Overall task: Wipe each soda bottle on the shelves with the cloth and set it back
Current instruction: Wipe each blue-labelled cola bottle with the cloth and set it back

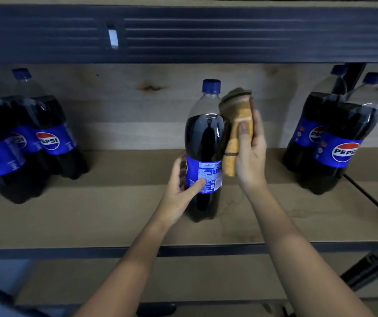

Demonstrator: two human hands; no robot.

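Head view: a soda bottle (205, 143) with a blue cap and a blue label stands upright on the wooden shelf (114, 213), near the middle of the board; its label is turned so the small print faces the camera. Every other place here is given from this bottle.

The left hand (181, 188) grips the bottle at its lower left side, at the height of the label: the thumb lies across the front of the label and the fingers curl round behind, out of sight.

The right hand (250, 154) is just to the right of the bottle, holding a folded orange cloth (236, 133) against the bottle's right side, from the shoulder down to the label. The thumb presses on the front of the cloth and the fingers wrap round its far side, so the hand is clamped on the cloth.

Well to the left of the bottle stands a group of Pepsi bottles (46, 138), close together, logos facing out. Well to the right stands a second group of bottles (341, 143), also close together, beside a dark upright post (352, 76).

Above the bottle runs the dark metal beam (206, 33) of the next shelf up. Behind it is a pale wooden back panel (137, 106)
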